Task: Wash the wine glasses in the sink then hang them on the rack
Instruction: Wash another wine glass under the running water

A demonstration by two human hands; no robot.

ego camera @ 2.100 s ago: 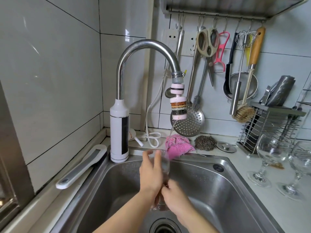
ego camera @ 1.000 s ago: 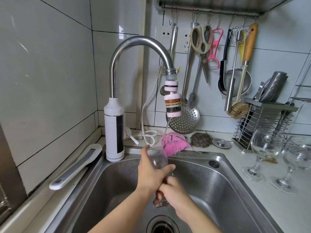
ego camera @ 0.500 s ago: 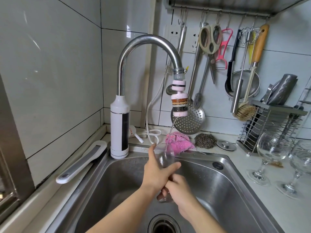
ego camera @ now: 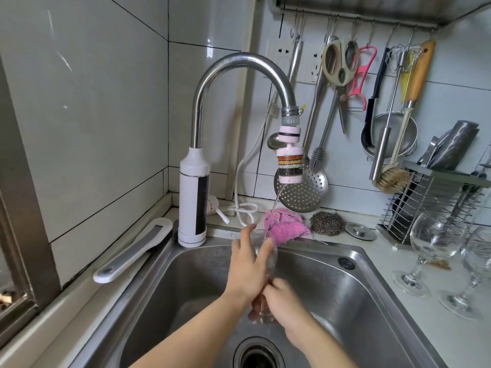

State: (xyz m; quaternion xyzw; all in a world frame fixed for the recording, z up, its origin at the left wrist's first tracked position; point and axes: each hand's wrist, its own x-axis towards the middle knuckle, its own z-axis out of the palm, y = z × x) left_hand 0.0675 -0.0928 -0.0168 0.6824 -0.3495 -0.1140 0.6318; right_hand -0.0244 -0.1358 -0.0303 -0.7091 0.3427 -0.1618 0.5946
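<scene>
I hold a clear wine glass (ego camera: 269,252) upright over the steel sink (ego camera: 353,285), under a thin stream from the faucet (ego camera: 240,62). My left hand (ego camera: 245,269) wraps the bowl, fingers spread over its rim. Lower down, my right hand (ego camera: 279,298) grips the stem, with the foot of the glass showing beneath it. Two more wine glasses stand on the counter at the right, one nearer the sink (ego camera: 430,251) and one at the frame edge (ego camera: 475,269).
A pink cloth (ego camera: 285,224) and a steel scourer (ego camera: 326,223) lie behind the sink. Utensils hang from a wall rail (ego camera: 353,18) above. A wire cutlery holder (ego camera: 430,205) stands at back right. A white-handled tool (ego camera: 135,251) lies left of the sink. The drain (ego camera: 259,354) is below my hands.
My left hand has shifted round the glass bowl, thumb and fingers now spread over the rim. The glass stays under the running water.
</scene>
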